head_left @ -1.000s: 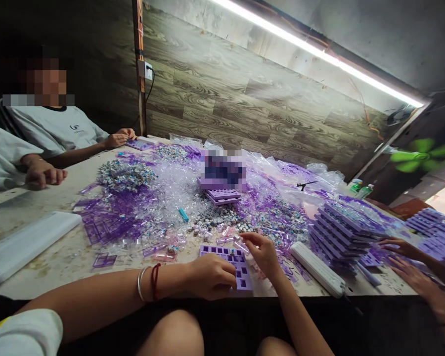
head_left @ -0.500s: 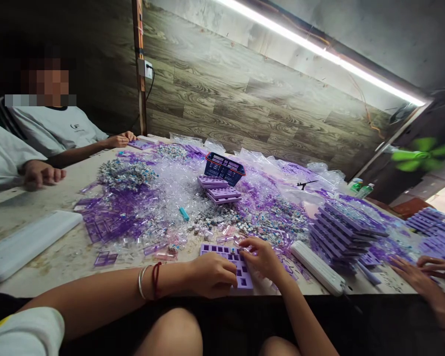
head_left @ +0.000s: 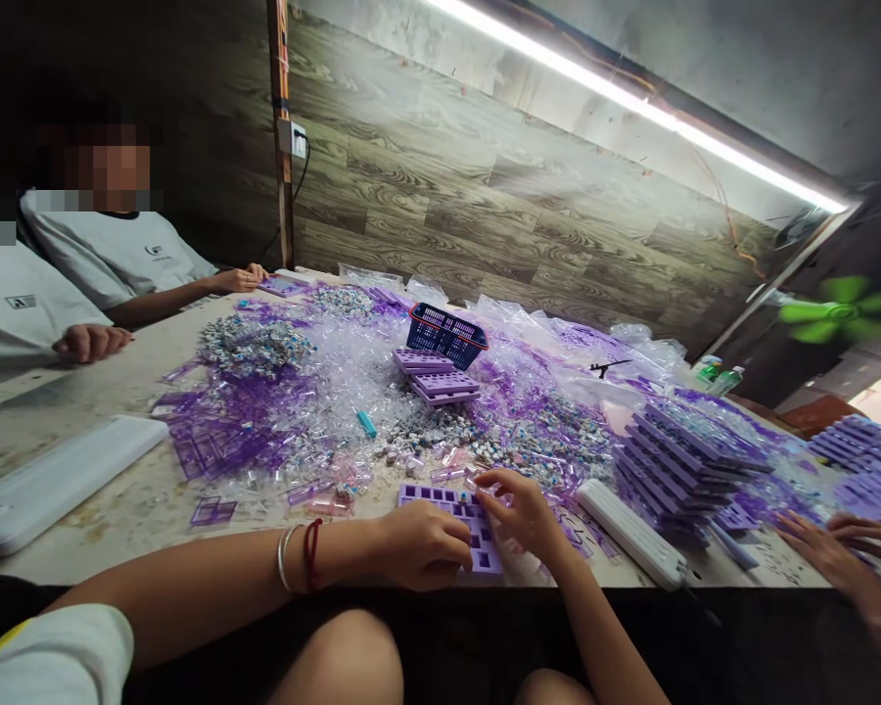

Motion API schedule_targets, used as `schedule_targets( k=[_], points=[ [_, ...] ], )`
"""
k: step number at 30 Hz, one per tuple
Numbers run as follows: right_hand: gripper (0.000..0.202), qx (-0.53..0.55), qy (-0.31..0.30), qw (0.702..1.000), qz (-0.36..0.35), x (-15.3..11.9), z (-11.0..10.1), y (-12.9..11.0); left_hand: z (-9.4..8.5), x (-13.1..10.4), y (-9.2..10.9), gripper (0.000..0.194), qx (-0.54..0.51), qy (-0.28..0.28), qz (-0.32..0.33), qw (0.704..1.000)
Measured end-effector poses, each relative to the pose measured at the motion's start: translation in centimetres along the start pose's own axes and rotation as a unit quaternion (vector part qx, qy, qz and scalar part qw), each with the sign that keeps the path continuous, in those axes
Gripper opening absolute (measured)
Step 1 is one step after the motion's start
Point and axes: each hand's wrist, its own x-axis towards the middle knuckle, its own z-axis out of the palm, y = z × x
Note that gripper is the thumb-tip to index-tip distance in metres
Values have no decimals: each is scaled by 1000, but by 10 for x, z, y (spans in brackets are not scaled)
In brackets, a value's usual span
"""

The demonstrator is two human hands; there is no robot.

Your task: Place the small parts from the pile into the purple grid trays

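A light purple tray with rows of square holes (head_left: 417, 492) lies at the table's front edge, partly covered by my hands. My left hand (head_left: 427, 548) rests over its near part with curled, closed fingers. Whatever those fingers hold is hidden beneath them. At the tray's right side, my right hand (head_left: 520, 511) has thumb and index finger drawn together near the far edge. Any piece in that pinch is too small to make out. A small whitish-blue part (head_left: 463, 497) sits in the tray close to these fingertips.
Heaped beyond the tray are small white-blue parts (head_left: 254, 345) and clear purple plastic pieces (head_left: 246, 431). A dark blue basket (head_left: 447, 335), stacked purple trays (head_left: 675, 470) and white power strips (head_left: 635, 534) stand around. Co-workers' hands (head_left: 92, 343) are at left, others at right (head_left: 814, 548).
My hands and the tray keep nearly the same pose; the view shifts slightly. At the left, the nearer co-worker's hand has drawn in and rests lower-fingered on the table edge.
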Motion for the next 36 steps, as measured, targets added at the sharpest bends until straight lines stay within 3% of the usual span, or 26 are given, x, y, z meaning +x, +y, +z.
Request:
schedule_targets(
  k=[11,27,36],
  points=[
    [16,43,-12,996,-78,5,7,-11,0,1,1,15,4,-8,-3,1000],
    [13,33,-41,997,-51,7,4,-14,-1,2,2,11,-11,10,7,1000],
    [14,-92,-124,987,-35,23,-2,-28,-2,3,2,11,-33,8,2,999]
  ],
)
